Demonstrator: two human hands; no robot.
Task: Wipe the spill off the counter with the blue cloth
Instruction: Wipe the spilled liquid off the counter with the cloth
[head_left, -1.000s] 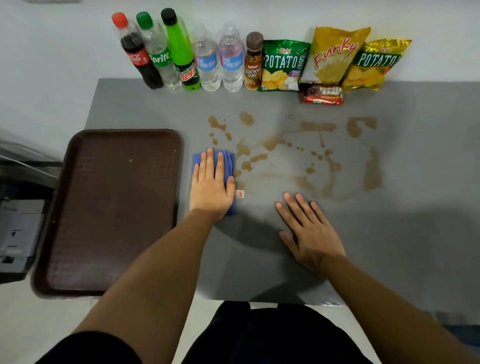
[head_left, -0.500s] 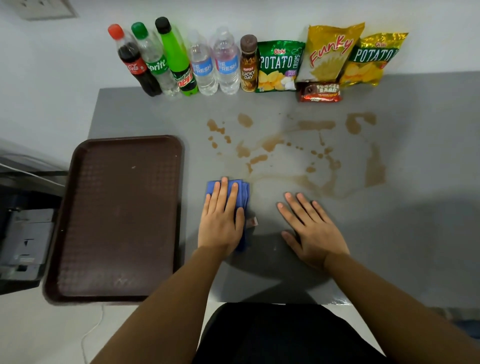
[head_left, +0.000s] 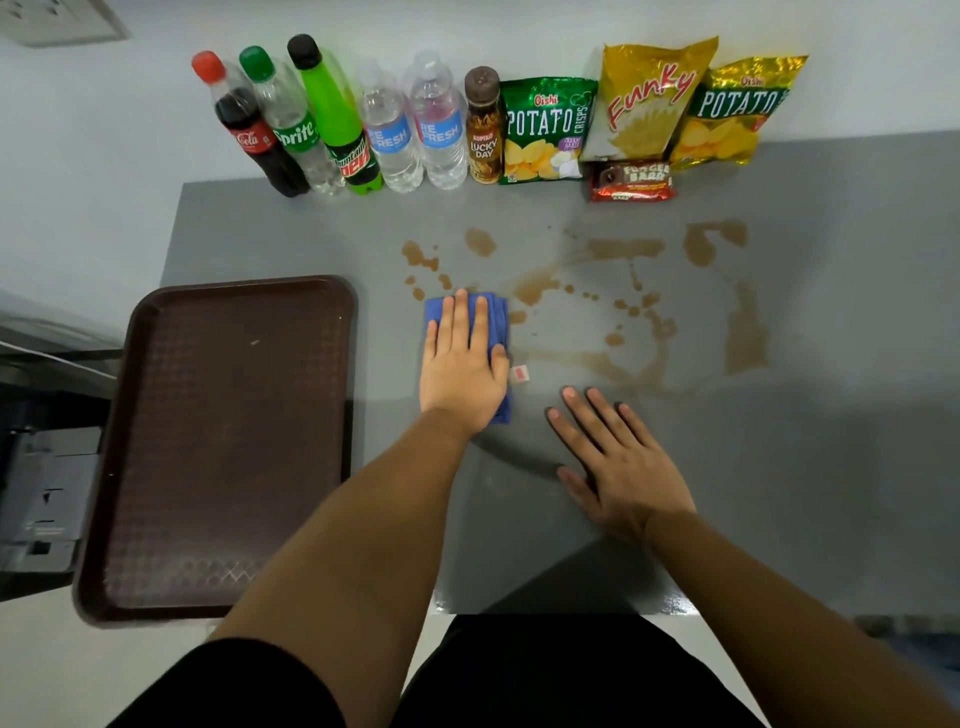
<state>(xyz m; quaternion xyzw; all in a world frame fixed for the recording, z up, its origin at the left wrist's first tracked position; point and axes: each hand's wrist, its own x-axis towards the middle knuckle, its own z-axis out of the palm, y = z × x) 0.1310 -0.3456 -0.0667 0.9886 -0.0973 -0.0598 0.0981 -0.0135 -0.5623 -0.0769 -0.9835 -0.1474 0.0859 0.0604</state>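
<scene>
Brown tray (head_left: 228, 447) sits at left on the grey desk (head_left: 831, 467), empty, not in play. Just right of it the left hand (head_left: 462, 369) lies flat, palm down, on the blue cloth (head_left: 496, 317), fingers (head_left: 460, 317) straight and slightly apart, pressing rather than gripping; forearm runs near-to-far, tilted right. Cloth is folded, long axis near-far, its far edge at the left fringe of the spill (head_left: 623, 312). A small white tag (head_left: 520, 374) pokes out at the cloth's right edge.

Key relation: most of the brown liquid lies right and slightly far of the cloth, spreading toward the right side in drops, streaks and patches; a few drops sit just far-left of the cloth. Left hand is the nearer one and already has the cloth, so the next stroke likely sweeps rightward.

Right hand (head_left: 618, 467) rests flat on the desk, near and right of the cloth, fingers spread, holding nothing, just short of the spill's near edge. Looks like bracing. Most of the spill remains unwiped.
</scene>
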